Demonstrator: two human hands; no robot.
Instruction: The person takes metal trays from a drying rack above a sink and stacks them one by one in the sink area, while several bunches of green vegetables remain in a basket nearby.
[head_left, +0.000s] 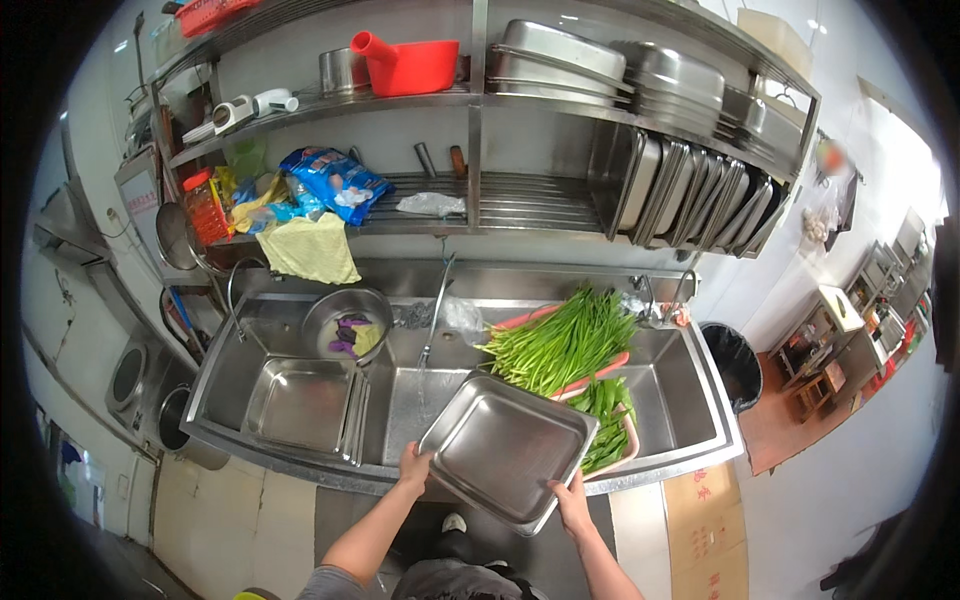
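Note:
Between my two hands I hold a rectangular stainless steel pan (510, 446), tilted, over the front edge of the sink. My left hand (415, 466) grips its left rim; my right hand (570, 501) grips the lower right corner with the thumb over the rim. Just behind the pan, water runs from a faucet (435, 319) into the middle basin (401, 405). To the left, several steel pans (300, 401) stand in the left basin. Right of the pan are a heap of long green stalks (570, 337) in a pink basket and leafy greens (606, 424) in a second pink basket.
A round steel bowl (311, 330) with purple and yellow cloths (358, 336) sits at the left basin's back. Overhead, a steel rack (540, 202) carries upright trays (686, 195), stacked pans (559, 64) and a red ladle-like scoop (416, 67). A lined black bin (731, 367) stands right.

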